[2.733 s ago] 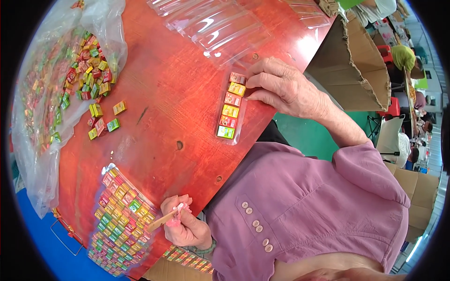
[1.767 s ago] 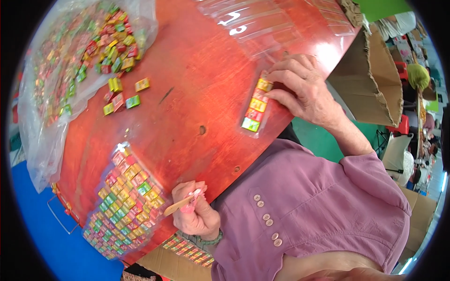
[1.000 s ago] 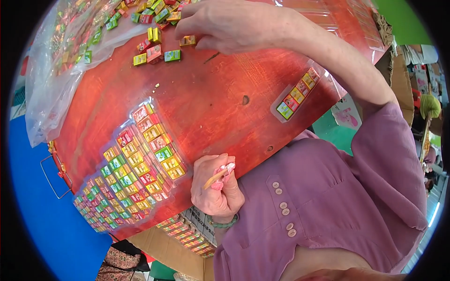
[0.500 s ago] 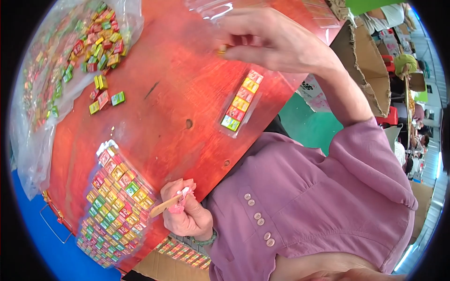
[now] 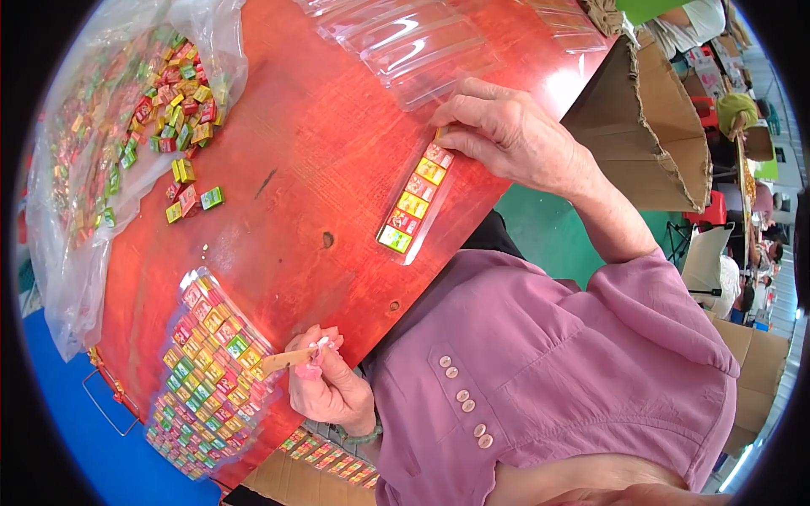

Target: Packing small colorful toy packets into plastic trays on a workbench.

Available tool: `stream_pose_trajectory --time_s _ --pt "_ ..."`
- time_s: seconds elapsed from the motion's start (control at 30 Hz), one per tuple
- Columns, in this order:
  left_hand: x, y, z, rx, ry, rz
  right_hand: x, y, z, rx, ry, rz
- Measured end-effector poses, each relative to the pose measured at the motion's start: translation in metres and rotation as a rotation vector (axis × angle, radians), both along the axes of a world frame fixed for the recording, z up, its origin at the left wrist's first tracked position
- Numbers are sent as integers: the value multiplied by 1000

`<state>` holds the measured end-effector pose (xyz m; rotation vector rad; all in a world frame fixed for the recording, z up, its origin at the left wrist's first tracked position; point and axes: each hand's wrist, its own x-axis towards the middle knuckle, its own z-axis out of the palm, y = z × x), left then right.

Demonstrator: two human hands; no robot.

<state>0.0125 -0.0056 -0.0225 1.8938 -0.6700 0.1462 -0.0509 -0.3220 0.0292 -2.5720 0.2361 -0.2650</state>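
My right hand [image 5: 498,135] is closed at the far end of a narrow clear plastic tray [image 5: 411,253]. Its thumb and fingers pinch a small yellow box [image 5: 440,132], mostly hidden by them. Inside that tray lies a row of small red, yellow and green boxes [image 5: 412,205]. Nearer the table's front edge, my left hand [image 5: 333,388] grips a flat wooden stick [image 5: 285,361] with crumpled pink material round its end. The stick's tip points toward stacked trays packed with small boxes [image 5: 207,363] on the left.
A clear plastic bag [image 5: 72,278] spills a heap of small boxes [image 5: 181,101], with several loose ones [image 5: 211,197] beside it. Unfilled clear trays [image 5: 396,42] lie at the far side. Cardboard cartons [image 5: 650,126] stand right of the red table [image 5: 295,169]; other people work beyond.
My right hand has come down from above the far part of the table to the tray's end, bringing the small box. My left hand still grips the stick.
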Motion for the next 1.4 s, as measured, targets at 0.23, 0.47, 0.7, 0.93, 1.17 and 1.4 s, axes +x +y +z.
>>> stream_pose_trajectory --time_s 0.23,0.47,0.7,0.93,1.17,1.4 --pt "1 1 1 -6 25 -10 -2 0 0 -7 -45 -38" --pt "2 6 -1 -13 56 -31 -5 3 -6 41 -17 -50" --pt "1 5 3 33 48 -20 -4 12 -9 84 -39 -90" --pt "4 0 6 -9 18 -58 -3 40 -7 191 -19 -37" --pt "1 -1 15 72 19 -70 -2 71 10 172 -117 99" --pt "-9 -19 28 -29 327 -336 -13 98 -14 667 -263 423"
